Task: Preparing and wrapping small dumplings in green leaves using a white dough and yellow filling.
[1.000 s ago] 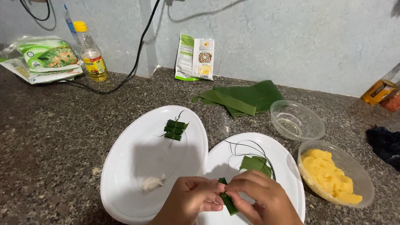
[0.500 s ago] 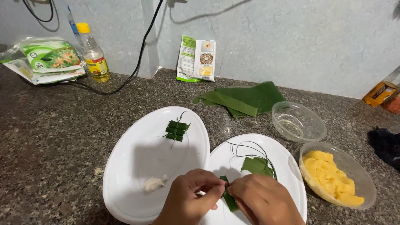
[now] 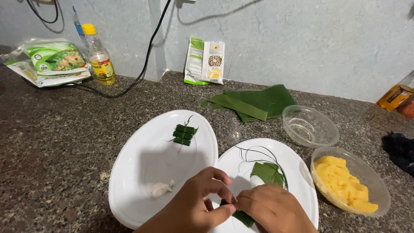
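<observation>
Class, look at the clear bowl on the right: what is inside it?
The clear bowl holds yellow chunks piled across most of its bottom. What kind of food they are, and anything beneath the pile, cannot be seen.

Left hand (image 3: pixel 196 207) fingers (image 3: pixel 224 206) closed tighter on leaf strip (image 3: pixel 243 217).

Head view looks down, close over counter (image 3: pixel 51 142)

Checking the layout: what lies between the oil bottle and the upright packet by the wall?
In the head view, a black cable hangs down the wall between the oil bottle and the packet, then runs along the counter.
</observation>
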